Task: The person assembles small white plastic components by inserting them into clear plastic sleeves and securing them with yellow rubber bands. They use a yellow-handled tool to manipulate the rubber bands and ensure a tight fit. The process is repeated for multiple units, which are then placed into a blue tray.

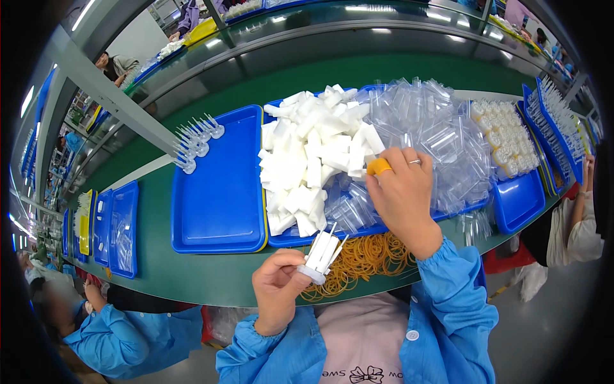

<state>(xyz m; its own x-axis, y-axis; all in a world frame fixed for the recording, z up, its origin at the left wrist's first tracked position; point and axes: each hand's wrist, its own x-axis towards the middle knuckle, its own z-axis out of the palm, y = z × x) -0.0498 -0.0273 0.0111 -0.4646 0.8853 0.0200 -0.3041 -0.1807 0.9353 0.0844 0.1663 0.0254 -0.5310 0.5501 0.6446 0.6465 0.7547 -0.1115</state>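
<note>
We count two bare hands at the bench: our left hand and our right hand. Blue plastic trays: four along the bench in front of us, the emptiest one at centre left. The white foam blocks, clear plastic sleeves and orange rubber bands lie heaped beyond counting.

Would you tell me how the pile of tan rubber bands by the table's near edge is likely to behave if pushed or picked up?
The rubber bands are thin loops heaped in a tangle, so they would probably be floppy and light, and come up in clumps. The pile sits at the green table edge, between the left hand and the right hand, so a push might spill some off.
</note>
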